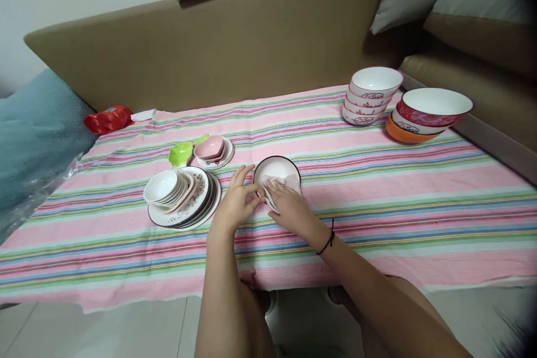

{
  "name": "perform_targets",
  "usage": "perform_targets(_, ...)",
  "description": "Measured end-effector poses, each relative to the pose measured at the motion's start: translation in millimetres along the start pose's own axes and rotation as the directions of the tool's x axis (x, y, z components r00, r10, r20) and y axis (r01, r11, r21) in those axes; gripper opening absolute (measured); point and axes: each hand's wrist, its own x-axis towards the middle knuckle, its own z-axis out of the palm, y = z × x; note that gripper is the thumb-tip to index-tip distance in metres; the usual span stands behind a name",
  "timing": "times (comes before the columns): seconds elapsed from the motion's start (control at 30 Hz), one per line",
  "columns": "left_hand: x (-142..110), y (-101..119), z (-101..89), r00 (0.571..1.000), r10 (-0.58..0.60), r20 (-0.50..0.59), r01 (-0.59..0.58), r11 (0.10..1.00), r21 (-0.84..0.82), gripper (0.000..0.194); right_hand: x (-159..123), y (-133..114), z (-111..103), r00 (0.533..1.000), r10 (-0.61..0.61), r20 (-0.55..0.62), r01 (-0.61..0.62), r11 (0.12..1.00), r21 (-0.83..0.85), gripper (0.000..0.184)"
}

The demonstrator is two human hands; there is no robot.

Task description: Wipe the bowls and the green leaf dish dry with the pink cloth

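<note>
In front of me on the striped cloth stands a white bowl [274, 164] with a dark rim. My left hand [237, 198] pinches its left edge between thumb and forefinger, the other fingers raised. Inside the bowl, my right hand [289, 207] presses a thin white wiping cloth [289, 180] against the surface. Folds of the wiping cloth show around the fingers, and part of it hangs over the near rim. The hand and the wiping cloth hide the near side of the bowl.
Left of my hands are stacked plates [180, 216] topped by small white bowls [160, 185]. Behind lie a green leaf-shaped dish [180, 154] and a pink bowl [208, 147] on saucers. Patterned bowls [371, 95] and larger bowls [436, 103] stand back right; a red bundle [108, 119] lies far left.
</note>
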Motion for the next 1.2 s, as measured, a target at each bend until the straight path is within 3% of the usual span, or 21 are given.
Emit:
perform_targets(0.17,1.9,3.8,-3.2,0.998,0.055,-0.042,-0.057,0.997,-0.058,0.013,-0.6,0.5,-0.9,1.0,0.009,0.001,-0.009,1.0,-0.005,0.072)
perform_targets(0.37,-0.5,-4.9,-5.5,0.997,0.042,-0.07,-0.039,0.999,0.036,0.015,-0.4,2.1,-0.2,1.0,-0.017,0.002,0.017,1.0,-0.009,0.071)
perform_targets(0.67,-2.0,-7.0,-3.2,1.0,0.03,-0.005,-0.03,0.998,0.059,0.015,-0.7,3.6,1.4,1.0,-0.021,0.009,0.021,1.0,-0.013,0.07)
perform_targets(1.2,1.8,-1.3,-7.3,0.983,0.1,-0.151,-0.095,0.995,0.043,0.013,-0.4,4.6,2.2,1.0,-0.025,-0.005,0.025,1.0,0.006,0.07)
